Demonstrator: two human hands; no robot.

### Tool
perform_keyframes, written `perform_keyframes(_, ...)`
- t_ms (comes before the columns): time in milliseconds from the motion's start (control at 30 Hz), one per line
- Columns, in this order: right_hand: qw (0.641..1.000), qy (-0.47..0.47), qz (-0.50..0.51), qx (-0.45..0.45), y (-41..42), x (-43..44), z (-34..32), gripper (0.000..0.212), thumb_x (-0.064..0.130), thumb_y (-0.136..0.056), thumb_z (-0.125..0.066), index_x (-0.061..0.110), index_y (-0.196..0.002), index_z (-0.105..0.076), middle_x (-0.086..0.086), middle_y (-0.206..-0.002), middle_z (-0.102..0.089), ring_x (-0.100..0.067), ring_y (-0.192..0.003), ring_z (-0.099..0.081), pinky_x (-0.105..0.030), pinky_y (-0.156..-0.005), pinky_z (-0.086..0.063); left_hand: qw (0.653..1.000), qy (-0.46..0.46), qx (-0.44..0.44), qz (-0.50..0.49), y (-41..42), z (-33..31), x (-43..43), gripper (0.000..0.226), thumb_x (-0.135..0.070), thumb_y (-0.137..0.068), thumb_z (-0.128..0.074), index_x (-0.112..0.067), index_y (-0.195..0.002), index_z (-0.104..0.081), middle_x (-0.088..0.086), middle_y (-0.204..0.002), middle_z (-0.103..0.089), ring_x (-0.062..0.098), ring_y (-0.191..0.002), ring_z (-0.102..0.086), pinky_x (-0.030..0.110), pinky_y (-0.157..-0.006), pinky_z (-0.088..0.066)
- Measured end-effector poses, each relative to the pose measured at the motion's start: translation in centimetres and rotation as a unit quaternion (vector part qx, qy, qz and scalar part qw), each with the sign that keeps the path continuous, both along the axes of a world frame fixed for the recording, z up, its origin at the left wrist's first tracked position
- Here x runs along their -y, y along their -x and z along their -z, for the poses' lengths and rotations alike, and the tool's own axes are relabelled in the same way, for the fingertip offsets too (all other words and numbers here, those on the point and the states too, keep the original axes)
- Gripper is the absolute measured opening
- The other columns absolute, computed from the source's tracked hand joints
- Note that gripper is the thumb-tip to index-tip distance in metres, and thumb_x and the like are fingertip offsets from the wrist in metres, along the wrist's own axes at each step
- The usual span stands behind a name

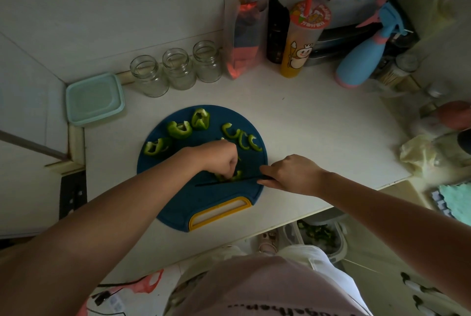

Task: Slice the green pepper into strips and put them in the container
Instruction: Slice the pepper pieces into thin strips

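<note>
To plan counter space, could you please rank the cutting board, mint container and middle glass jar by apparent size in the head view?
Largest to smallest:
1. cutting board
2. mint container
3. middle glass jar
The jar stands farther back, so that gap is unsure.

Your shirt (254, 287) bears dark letters that seem to read "ogeth…", cut off below; print on the cup (299, 45) is illegible.

Cutting board (178, 203) sits mid-tabletop (318, 124). On it, pepper chunks (179, 129) lie far left and cut strips (242, 138) far right. Nearer in, the left hand (220, 156) pins a pepper piece (229, 177), with the knife (224, 182) just before it, held by the right hand (290, 174) at the board's right edge. Behind: lidded container (94, 98) far left, three jars (178, 68), then drink cup (303, 40) and spray bottle (362, 58) rightward.
</note>
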State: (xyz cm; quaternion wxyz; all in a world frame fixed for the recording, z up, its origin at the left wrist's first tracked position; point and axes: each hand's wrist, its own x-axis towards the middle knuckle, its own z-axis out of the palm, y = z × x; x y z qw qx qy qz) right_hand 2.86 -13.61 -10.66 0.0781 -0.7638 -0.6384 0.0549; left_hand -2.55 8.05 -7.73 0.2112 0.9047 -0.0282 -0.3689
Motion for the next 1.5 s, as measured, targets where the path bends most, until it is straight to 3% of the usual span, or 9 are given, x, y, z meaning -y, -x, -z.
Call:
perform_keyframes(200,0.999,0.02,-0.024,0.013,-0.5,-0.1,0.2,0.027,0.038,-0.092,-0.057,0.012,-0.095,-0.063,-0.002,-0.054,-0.059,-0.019,-0.04,-0.055,-0.023,-0.043,-0.045,1.0,0.006,-0.007,0.001,-0.1,0.0,0.1,0.007,-0.011,-0.078,-0.067,-0.015,-0.08,-0.073,-0.014,-0.069,-0.062,0.004,-0.068,-0.058,0.019,-0.061,-0.044)
perform_keyframes(333,0.996,0.083,-0.009,-0.017,-0.5,-0.4,0.0,0.039,0.041,-0.1,-0.036,0.012,-0.117,-0.055,-0.011,-0.081,-0.067,-0.028,-0.069,-0.064,-0.033,-0.067,-0.05,1.0,0.012,-0.014,-0.003,-0.1,0.2,-0.1,0.01,-0.01,-0.078,-0.067,-0.019,-0.075,-0.071,-0.011,-0.073,-0.065,0.006,-0.072,-0.06,0.021,-0.064,-0.045)
perform_keyframes(500,0.99,0.139,0.01,-0.022,-0.3,-0.8,0.0,0.042,0.042,-0.102,-0.03,0.013,-0.125,-0.05,-0.013,-0.09,-0.067,-0.029,-0.078,-0.063,-0.035,-0.075,-0.051,1.0,0.017,-0.015,-0.002,-0.2,0.4,-0.2,0.009,-0.01,-0.078,-0.067,-0.017,-0.078,-0.073,-0.005,-0.082,-0.071,0.009,-0.076,-0.063,0.022,-0.066,-0.05)
perform_keyframes(700,0.981,0.181,0.043,-0.063,0.0,-1.1,0.3,0.042,0.043,-0.101,-0.031,0.015,-0.122,-0.052,-0.011,-0.092,-0.067,-0.027,-0.081,-0.064,-0.035,-0.078,-0.053,0.999,0.034,-0.017,-0.014,-0.2,0.5,-0.4,0.011,-0.011,-0.078,-0.066,-0.014,-0.084,-0.075,-0.006,-0.076,-0.07,0.01,-0.075,-0.065,0.026,-0.07,-0.053)
perform_keyframes(833,0.973,0.214,0.043,-0.074,-0.4,-1.8,-0.3,0.041,0.042,-0.101,-0.033,0.012,-0.119,-0.054,-0.013,-0.095,-0.067,-0.028,-0.086,-0.063,-0.032,-0.072,-0.046,0.999,0.04,-0.008,-0.022,0.0,0.6,-0.6,0.015,-0.01,-0.08,-0.062,-0.014,-0.085,-0.075,-0.015,-0.063,-0.062,0.005,-0.067,-0.06,0.02,-0.063,-0.048)
perform_keyframes(967,0.971,0.212,0.049,-0.098,0.4,-3.4,-0.5,0.039,0.04,-0.101,-0.035,0.009,-0.111,-0.057,-0.012,-0.095,-0.066,-0.026,-0.086,-0.063,-0.027,-0.069,-0.042,0.998,0.05,-0.006,-0.029,0.1,0.9,-0.7,0.017,-0.01,-0.083,-0.06,-0.015,-0.09,-0.075,-0.006,-0.08,-0.07,0.003,-0.068,-0.059,0.018,-0.063,-0.045)
perform_keyframes(1100,0.976,0.186,0.054,-0.102,1.7,-4.7,0.1,0.04,0.04,-0.102,-0.034,0.011,-0.114,-0.059,-0.011,-0.094,-0.067,-0.025,-0.082,-0.064,-0.034,-0.075,-0.052,0.999,0.047,-0.006,-0.023,0.2,1.0,-0.5,0.014,-0.011,-0.084,-0.062,-0.015,-0.09,-0.074,-0.01,-0.07,-0.066,0.001,-0.06,-0.056,0.017,-0.058,-0.044)
perform_keyframes(1267,0.974,0.191,0.067,-0.103,2.0,-4.3,0.0,0.039,0.041,-0.101,-0.034,0.012,-0.113,-0.058,-0.009,-0.096,-0.066,-0.024,-0.084,-0.064,-0.036,-0.079,-0.053,0.999,0.033,0.004,0.003,0.4,1.1,-0.4,0.013,-0.013,-0.083,-0.063,-0.017,-0.09,-0.074,-0.003,-0.085,-0.071,0.012,-0.075,-0.063,0.029,-0.07,-0.05)
perform_keyframes(1500,0.965,0.227,0.101,-0.088,-0.4,0.6,-1.0,0.04,0.043,-0.101,-0.033,0.013,-0.111,-0.059,-0.01,-0.094,-0.067,-0.026,-0.085,-0.064,-0.036,-0.077,-0.051,0.999,0.028,0.027,-0.01,0.7,0.8,-0.2,0.012,-0.012,-0.082,-0.063,-0.013,-0.089,-0.073,-0.008,-0.08,-0.068,0.001,-0.069,-0.058,0.022,-0.073,-0.049)
